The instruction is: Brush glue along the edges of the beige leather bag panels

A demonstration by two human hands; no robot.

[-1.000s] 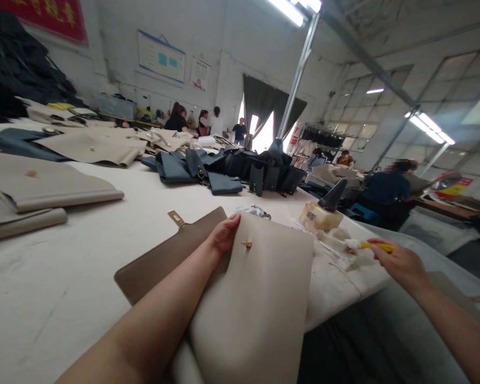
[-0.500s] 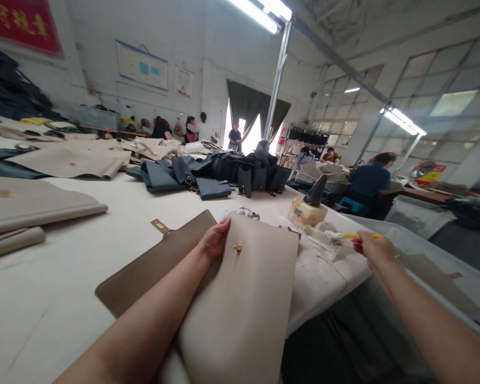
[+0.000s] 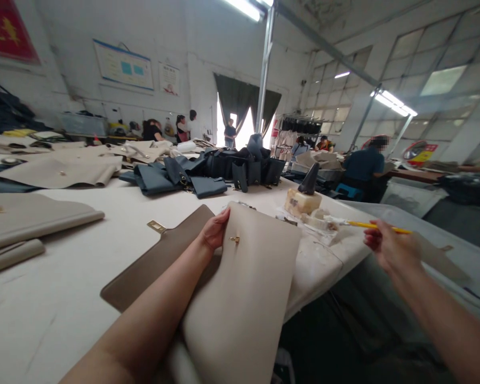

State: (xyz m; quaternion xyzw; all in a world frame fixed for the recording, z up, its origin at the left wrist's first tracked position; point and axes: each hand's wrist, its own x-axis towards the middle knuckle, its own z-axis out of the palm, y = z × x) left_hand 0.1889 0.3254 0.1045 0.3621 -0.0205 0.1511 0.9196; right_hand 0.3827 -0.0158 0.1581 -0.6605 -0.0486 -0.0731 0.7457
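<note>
My left hand point(image 3: 215, 230) grips the upper edge of a beige leather bag panel point(image 3: 256, 288) that carries a small gold clasp point(image 3: 234, 240). Behind my forearm spreads a taupe flap point(image 3: 156, 261) with a gold plate point(image 3: 156, 226) on its tab. On the right, my right hand point(image 3: 392, 248) is closed around a brush with a yellow handle point(image 3: 378, 228). Its white-coated bristles point left, close to a smeared, pale glue dish point(image 3: 322, 221); whether they touch it I cannot tell. Beside the dish stands a yellowish block point(image 3: 302, 202) with a dark cone-shaped piece on top.
Dark blue bag pieces point(image 3: 200, 173) are heaped across the table point(image 3: 64, 309). More beige panels point(image 3: 40, 216) lie on the left. Beyond the table's right edge is a translucent bin point(image 3: 432, 256). A person in dark blue point(image 3: 364, 165) sits farther back; others work behind.
My right hand has drawn back to the right with the brush, showing more of its handle and white bristles. My left hand keeps its hold on the panel. The view has shifted slightly.
</note>
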